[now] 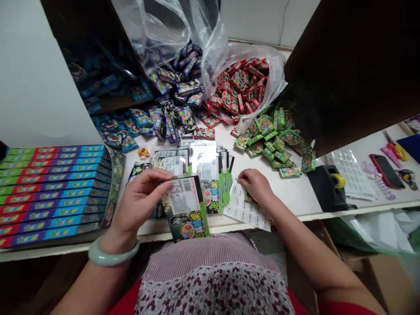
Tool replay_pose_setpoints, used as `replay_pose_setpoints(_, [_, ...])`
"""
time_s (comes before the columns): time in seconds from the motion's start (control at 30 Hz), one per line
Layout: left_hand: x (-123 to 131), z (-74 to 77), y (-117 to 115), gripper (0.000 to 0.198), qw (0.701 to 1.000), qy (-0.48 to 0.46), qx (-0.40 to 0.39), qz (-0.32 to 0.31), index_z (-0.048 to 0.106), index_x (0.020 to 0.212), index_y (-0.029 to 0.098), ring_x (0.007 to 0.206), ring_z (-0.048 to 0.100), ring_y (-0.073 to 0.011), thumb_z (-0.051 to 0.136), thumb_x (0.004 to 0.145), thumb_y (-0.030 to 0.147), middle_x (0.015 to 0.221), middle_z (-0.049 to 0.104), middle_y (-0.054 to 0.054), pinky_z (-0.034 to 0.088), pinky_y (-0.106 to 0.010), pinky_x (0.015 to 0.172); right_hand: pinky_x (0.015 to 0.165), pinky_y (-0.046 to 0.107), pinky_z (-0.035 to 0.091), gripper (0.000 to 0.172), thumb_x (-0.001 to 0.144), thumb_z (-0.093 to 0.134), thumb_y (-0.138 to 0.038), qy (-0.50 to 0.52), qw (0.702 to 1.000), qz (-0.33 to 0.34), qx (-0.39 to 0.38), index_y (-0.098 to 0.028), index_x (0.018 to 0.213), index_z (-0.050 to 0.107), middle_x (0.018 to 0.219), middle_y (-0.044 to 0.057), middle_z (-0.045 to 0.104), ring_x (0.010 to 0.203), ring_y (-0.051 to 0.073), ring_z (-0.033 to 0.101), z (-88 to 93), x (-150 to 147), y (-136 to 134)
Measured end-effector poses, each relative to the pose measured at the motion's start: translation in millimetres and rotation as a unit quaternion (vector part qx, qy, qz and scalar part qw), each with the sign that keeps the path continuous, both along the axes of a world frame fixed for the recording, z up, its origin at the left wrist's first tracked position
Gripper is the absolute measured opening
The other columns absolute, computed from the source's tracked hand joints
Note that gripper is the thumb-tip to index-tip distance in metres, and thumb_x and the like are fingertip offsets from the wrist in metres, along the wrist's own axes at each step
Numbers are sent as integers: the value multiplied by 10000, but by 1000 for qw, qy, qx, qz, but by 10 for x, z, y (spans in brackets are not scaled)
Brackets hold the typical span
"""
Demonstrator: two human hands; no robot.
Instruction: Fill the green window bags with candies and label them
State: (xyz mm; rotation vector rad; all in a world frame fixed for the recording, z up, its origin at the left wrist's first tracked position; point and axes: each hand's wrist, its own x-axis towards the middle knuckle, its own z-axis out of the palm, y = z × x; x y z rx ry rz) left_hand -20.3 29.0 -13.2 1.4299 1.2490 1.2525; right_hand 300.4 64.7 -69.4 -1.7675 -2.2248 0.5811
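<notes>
My left hand [139, 203], with a pale green bangle [113, 254] on the wrist, holds up a green-edged candy pack [185, 210] showing a white barcode label on its face. Fingers and thumb grip the pack's upper left edge. My right hand [256, 186] rests on a white sheet of round stickers [246, 208], fingertips pressed at its top edge. Between my hands lies a fanned stack of similar packs [206, 173]. Under my right palm, part of the sheet is hidden.
Heaps of loose blue [173, 87], red [239, 87] and green [271, 138] candy packets cover the table's back, near clear plastic bags. Stacked colourful boxes [54, 192] stand at left. A tape dispenser [328, 188], phone [386, 170] and scissors [395, 151] lie at right.
</notes>
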Motion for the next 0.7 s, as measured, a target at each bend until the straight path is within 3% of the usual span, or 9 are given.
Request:
replay_pose_setpoints(0.4, [14,-6,12,75,1000,3,17,4,637,856,223,872,610,-145,684,809,188,898,654,1,496,-257,785,736,303,375,128,854,567,-150,0,1000,-1,-29,-215,786,655,857,50,695,845,211,575,42,8,-81])
replay_pose_setpoints(0.7, [10,3,10,79,1000,-3,16,4,639,839,208,872,613,-159,701,795,228,890,656,-16,504,-270,779,694,298,454,102,844,549,-264,128,987,-30,-88,-206,828,631,836,33,693,758,177,622,82,166,-70])
